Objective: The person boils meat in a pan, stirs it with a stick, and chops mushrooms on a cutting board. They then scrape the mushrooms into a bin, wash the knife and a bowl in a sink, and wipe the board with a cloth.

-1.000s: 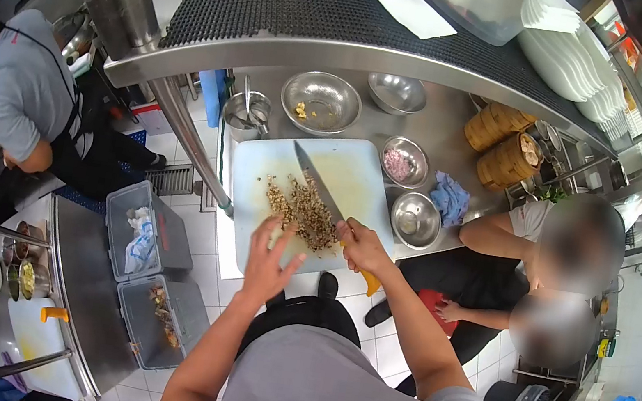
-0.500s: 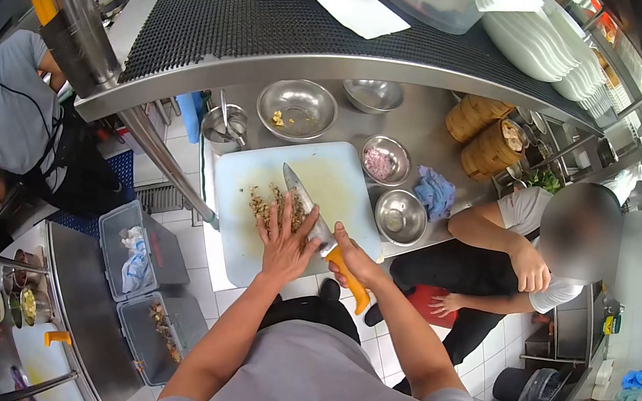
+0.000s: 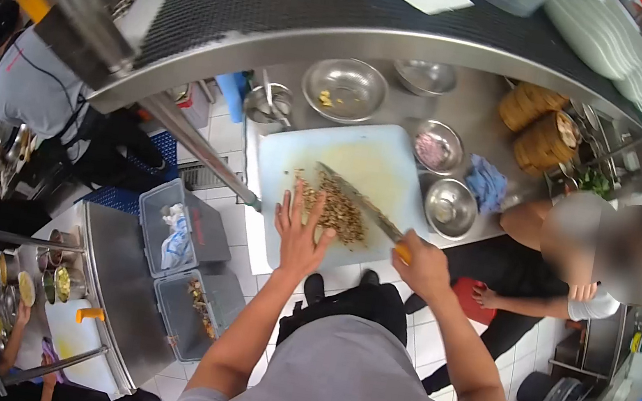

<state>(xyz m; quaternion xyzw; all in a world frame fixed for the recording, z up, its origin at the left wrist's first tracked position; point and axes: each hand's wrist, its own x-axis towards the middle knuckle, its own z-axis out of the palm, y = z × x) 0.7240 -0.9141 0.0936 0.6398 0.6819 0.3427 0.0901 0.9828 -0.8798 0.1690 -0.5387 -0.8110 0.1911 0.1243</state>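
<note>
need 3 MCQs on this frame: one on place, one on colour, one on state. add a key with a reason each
1. Where does the chopped pile lie?
A. in a frying pan
B. on the white cutting board
C. on the floor

2. What colour is the cloth to the right of the board?
A. red
B. white
C. blue

3. How is the left hand?
A. open, fingers spread
B. clenched in a fist
C. holding a spoon

Key:
1 B: the pile sits on the board, under the knife.
2 C: the crumpled cloth is plainly blue.
3 A: its fingers are splayed beside the pile, and only the right hand grips the knife.
</note>
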